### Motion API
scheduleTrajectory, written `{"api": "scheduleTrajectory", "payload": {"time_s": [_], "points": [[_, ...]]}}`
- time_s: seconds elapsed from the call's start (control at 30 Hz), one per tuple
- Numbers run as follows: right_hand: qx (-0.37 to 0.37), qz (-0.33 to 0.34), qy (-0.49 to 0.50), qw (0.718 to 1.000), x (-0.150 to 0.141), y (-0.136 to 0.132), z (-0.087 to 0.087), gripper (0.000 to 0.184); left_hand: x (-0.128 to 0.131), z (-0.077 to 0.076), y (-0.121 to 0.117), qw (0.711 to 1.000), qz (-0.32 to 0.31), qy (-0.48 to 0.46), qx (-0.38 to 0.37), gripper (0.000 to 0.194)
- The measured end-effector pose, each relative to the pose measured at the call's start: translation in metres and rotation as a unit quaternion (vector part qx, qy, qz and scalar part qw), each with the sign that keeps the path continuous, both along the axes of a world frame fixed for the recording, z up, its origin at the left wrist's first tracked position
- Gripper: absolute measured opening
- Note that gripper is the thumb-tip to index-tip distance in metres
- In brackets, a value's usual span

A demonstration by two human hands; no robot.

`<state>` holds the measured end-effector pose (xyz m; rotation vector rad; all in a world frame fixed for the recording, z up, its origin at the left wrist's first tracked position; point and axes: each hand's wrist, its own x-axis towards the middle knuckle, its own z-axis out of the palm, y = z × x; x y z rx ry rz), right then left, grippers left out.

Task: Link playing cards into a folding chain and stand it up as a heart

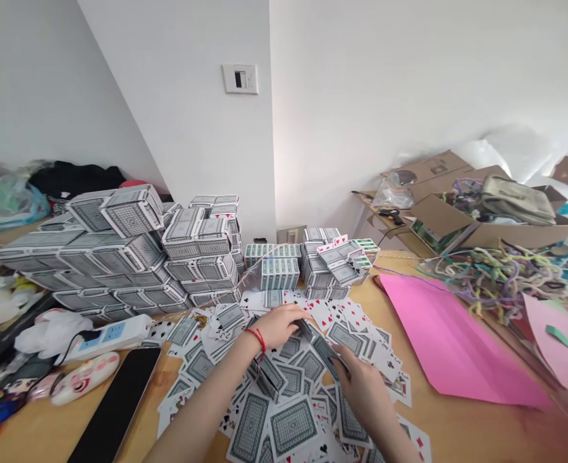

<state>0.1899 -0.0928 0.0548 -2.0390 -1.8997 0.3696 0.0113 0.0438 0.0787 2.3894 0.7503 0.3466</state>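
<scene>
Loose playing cards (293,426), some face down and some face up, lie in a wide heap on the table. My left hand (282,323), with a red string bracelet at the wrist, pinches a card or thin packet of cards (306,330) seen nearly edge-on. Just right of it, my right hand (358,381) grips another playing card (325,355), its patterned back showing. The two held pieces are close together above the heap; whether they touch I cannot tell. Under my left forearm, a small packet of cards (267,381) stands tilted.
Stacked blocks of cards (119,254) rise at the left, with more stacks (329,257) at the back. A black phone (117,405) and a white power strip (110,337) lie left. Pink paper (450,344), tangled pipe cleaners (496,273) and a cardboard box (510,231) are right.
</scene>
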Motion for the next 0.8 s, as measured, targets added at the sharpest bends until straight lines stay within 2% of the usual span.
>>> {"api": "scheduleTrajectory", "payload": {"time_s": [0.17, 0.33, 0.5, 0.8], "points": [[0.009, 0.015, -0.032, 0.999, -0.005, 0.0, 0.0, 0.031, 0.0, -0.01, 0.01, 1.0, 0.006, 0.005, 0.002, 0.034], [0.036, 0.033, -0.062, 0.997, -0.009, 0.001, -0.002, 0.03, -0.001, -0.011, 0.009, 1.0, 0.03, -0.004, 0.0, 0.035], [0.039, 0.037, -0.082, 0.995, -0.007, 0.001, -0.006, 0.03, -0.001, -0.012, 0.009, 1.0, 0.028, -0.013, 0.006, 0.037], [0.03, 0.042, -0.092, 0.994, -0.006, 0.008, 0.001, 0.029, -0.002, -0.015, 0.008, 0.999, 0.026, -0.018, 0.018, 0.039]]}}
